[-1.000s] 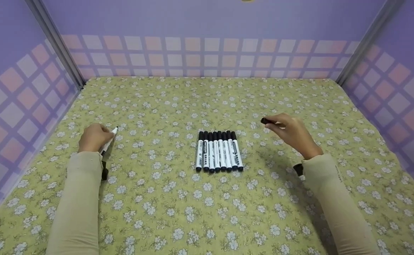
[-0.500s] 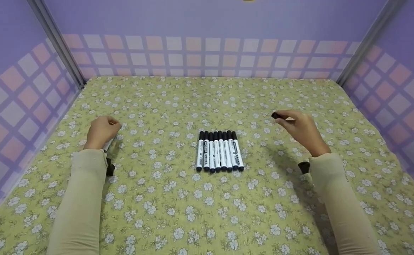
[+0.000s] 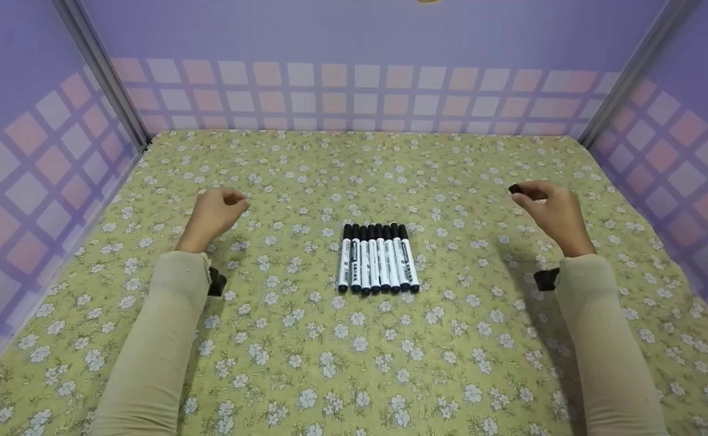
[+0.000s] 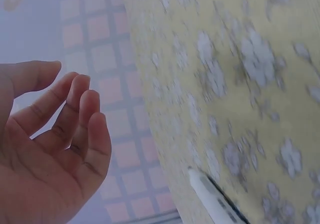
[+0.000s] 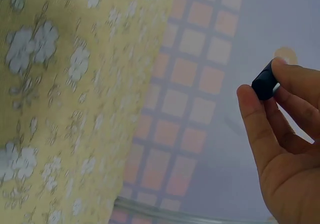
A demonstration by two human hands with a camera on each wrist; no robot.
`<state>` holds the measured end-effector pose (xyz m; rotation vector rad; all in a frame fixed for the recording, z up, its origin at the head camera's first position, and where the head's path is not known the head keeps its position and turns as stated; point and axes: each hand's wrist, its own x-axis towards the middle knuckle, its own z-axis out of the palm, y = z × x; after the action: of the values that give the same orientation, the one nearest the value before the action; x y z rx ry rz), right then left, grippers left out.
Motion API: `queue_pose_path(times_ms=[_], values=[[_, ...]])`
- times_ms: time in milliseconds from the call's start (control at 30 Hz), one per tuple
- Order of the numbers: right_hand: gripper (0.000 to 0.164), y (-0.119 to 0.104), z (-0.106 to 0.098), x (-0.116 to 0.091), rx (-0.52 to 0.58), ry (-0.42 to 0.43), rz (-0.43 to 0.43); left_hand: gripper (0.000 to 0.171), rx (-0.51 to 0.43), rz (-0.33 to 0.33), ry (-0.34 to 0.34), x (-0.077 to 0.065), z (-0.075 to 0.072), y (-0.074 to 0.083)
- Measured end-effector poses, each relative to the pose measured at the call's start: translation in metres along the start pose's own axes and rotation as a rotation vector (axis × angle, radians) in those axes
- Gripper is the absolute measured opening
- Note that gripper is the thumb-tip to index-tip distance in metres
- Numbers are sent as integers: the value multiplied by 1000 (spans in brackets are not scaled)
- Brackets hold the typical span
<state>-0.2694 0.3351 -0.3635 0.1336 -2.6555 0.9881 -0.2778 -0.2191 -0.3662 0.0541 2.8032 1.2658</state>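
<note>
My left hand (image 3: pixel 213 213) hovers over the left part of the cloth, its fingers loosely curved and nothing between them. In the left wrist view an uncapped white marker (image 4: pixel 212 199) lies on the cloth beyond that hand; in the head view the left arm hides it. On the right, my right hand (image 3: pixel 552 212) is raised above the cloth and pinches a small black marker cap (image 5: pixel 264 82) between thumb and fingertips. Several white markers (image 3: pixel 379 261) with black caps lie side by side in the middle, caps pointing away from me, apart from both hands.
A yellow-green floral cloth (image 3: pixel 354 363) covers the table. Purple walls with a pink and white check band (image 3: pixel 347 97) enclose it at the back and both sides. Black wrist devices (image 3: pixel 217 283) sit at both cuffs.
My left hand has let go of the uncapped marker, risen and moved right and away from me. My right hand has drawn further right and away, still pinching the cap. The marker row stays put.
</note>
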Motion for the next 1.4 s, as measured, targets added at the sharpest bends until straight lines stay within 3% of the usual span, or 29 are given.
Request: queue_pose_path(times_ms=[300,600,900,1100,1400], values=[[48,26,-19,1,-17,-77,142,38,2,32,-59,4,29,25],[45,50,-28,0,-56,-103,189,36,-30,88,-119,5,55,40],[46,70,-27,0,-54,-229,308,34,-62,114,-175,4,74,49],[41,82,-29,-1,-107,-294,339,37,-115,118,-214,4,82,52],[40,89,-30,-5,-158,-333,334,38,-87,85,-252,8,100,55]])
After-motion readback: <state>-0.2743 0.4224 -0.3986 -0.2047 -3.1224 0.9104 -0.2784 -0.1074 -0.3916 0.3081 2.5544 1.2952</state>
